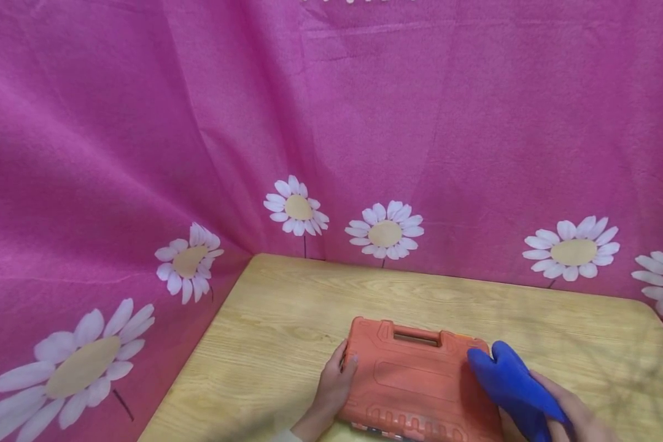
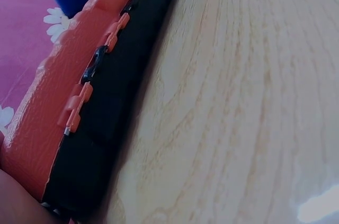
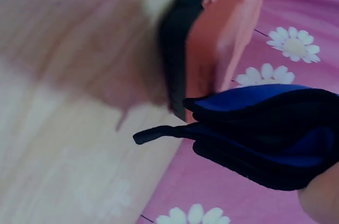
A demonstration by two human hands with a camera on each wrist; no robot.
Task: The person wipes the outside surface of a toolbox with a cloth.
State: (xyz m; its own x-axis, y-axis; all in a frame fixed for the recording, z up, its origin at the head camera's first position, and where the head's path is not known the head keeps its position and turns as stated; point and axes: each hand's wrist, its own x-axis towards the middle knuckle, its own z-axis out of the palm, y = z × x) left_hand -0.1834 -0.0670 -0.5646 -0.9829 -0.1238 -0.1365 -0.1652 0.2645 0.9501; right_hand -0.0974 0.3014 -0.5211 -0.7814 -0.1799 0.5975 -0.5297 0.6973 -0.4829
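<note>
An orange-red case point(image 1: 414, 380) with a black lower half lies on the wooden table, its handle toward the back. The left hand point(image 1: 331, 387) grips the case's left side, thumb on top; in the left wrist view a bit of that hand point(image 2: 18, 203) shows at the case's point(image 2: 79, 49) corner. A blue cloth item with black edging point(image 1: 511, 383) is held in the right hand point(image 1: 574, 411) over the case's right edge. In the right wrist view the blue item point(image 3: 265, 134) has a black loop and sits beside the case point(image 3: 212, 49), with part of the right hand point(image 3: 323, 197) behind it.
The wooden table point(image 1: 276, 294) extends behind and to both sides of the case. A pink curtain point(image 1: 420, 123) with white daisies hangs along its back and left edges.
</note>
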